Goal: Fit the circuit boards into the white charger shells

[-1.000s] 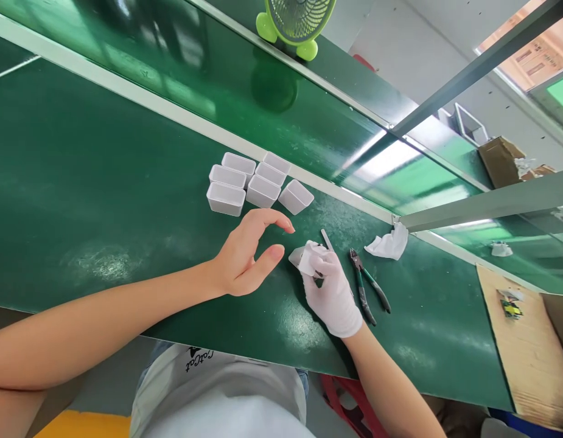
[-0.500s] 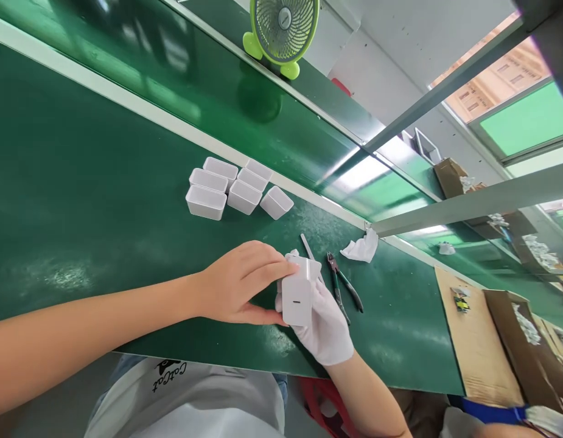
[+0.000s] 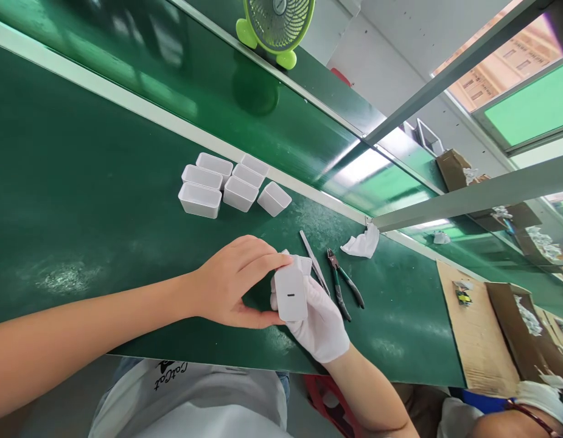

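A white charger housing with a small dark slot in its face is held up over the front part of the green bench. My bare left hand pinches its left side, thumb low and index finger near the top edge. Behind and to the right, my right hand, in a white glove, is wrapped round the same housing; some of its fingers are hidden. Tweezers and green-handled cutting pliers lie on the bench just beyond the right hand.
Several open white housings stand grouped near the bench's back rail. A crumpled white cloth lies by the metal post. At right are a cardboard sheet with a small component, and a carton. A green fan stands behind.
The housing's slotted face has turned more squarely toward me, both hands still on it. The whole view has shifted slightly. More of another person shows at the lower right.
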`<state>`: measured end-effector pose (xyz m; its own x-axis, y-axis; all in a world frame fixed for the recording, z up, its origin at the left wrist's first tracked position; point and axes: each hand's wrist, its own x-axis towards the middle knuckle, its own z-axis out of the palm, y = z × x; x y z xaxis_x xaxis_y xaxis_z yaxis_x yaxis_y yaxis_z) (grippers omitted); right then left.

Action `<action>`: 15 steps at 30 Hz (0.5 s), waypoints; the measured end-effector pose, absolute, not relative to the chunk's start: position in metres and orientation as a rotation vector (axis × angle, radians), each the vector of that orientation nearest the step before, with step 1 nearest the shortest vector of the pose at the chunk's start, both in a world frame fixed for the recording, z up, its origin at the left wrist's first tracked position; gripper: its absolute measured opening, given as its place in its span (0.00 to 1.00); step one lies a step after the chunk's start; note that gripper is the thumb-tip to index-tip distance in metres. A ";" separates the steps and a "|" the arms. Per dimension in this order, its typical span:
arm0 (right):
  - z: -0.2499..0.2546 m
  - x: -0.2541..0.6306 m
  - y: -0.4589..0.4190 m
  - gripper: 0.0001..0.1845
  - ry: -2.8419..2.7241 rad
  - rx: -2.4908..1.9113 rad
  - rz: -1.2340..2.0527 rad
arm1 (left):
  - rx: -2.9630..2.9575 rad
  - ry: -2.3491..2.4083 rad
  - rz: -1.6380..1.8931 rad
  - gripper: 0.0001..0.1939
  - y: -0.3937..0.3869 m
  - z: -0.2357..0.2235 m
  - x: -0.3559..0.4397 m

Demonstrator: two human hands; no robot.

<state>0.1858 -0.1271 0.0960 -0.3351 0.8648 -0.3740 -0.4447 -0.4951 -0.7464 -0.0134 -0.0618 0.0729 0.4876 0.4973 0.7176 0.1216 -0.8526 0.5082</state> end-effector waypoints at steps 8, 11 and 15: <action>0.082 0.197 -0.128 0.31 -1.847 -1.030 0.502 | 2.212 0.547 1.185 0.36 -0.065 0.078 -0.016; 0.079 0.197 -0.129 0.36 -1.812 -0.963 0.474 | 2.134 0.449 1.279 0.32 -0.064 0.077 -0.015; 0.087 0.196 -0.126 0.26 -1.876 -0.904 0.512 | 1.893 0.295 1.405 0.34 -0.066 0.075 -0.012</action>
